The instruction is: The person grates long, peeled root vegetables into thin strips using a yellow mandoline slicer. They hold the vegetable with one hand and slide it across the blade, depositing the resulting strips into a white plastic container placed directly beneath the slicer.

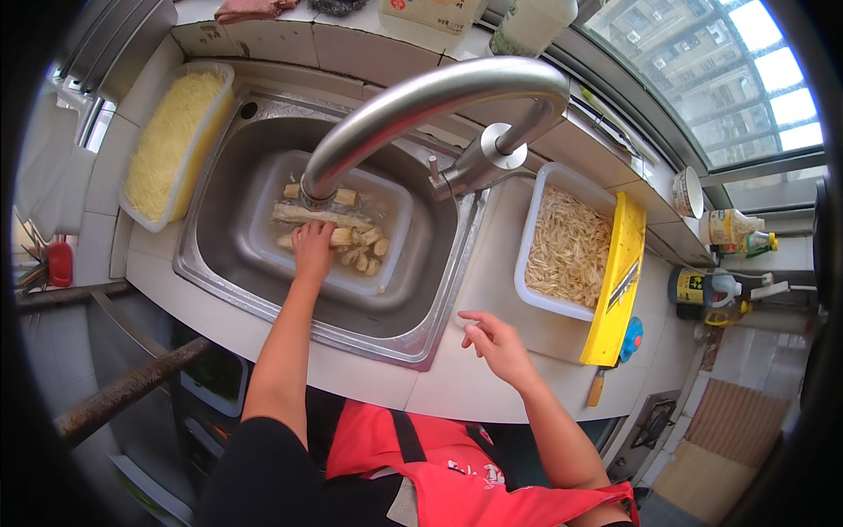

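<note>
My left hand [313, 249] reaches into the steel sink [217, 217], its fingers curled over a pale peeled vegetable piece [344, 236], perhaps bamboo shoot. That piece lies in a translucent plastic tub [403, 217] of cloudy water. A longer, rough pale piece [296, 213] is beside my fingertips, and several short chunks [362, 260] sit at the tub's right side. Over the counter right of the sink, my right hand [494, 342] holds nothing, its fingers apart. Nearest to it is a white tub [522, 263] of pale shreds [566, 247], with a yellow mandoline slicer [609, 309] resting along its right side.
The curved steel faucet [421, 99] arches over the sink. A tub of yellow shreds [174, 141] stands at the sink's left. A wooden-handled tool [596, 387] and a blue object [632, 339] lie by the slicer. Bottles [705, 293] stand far right. A rusty pipe [132, 388] runs lower left.
</note>
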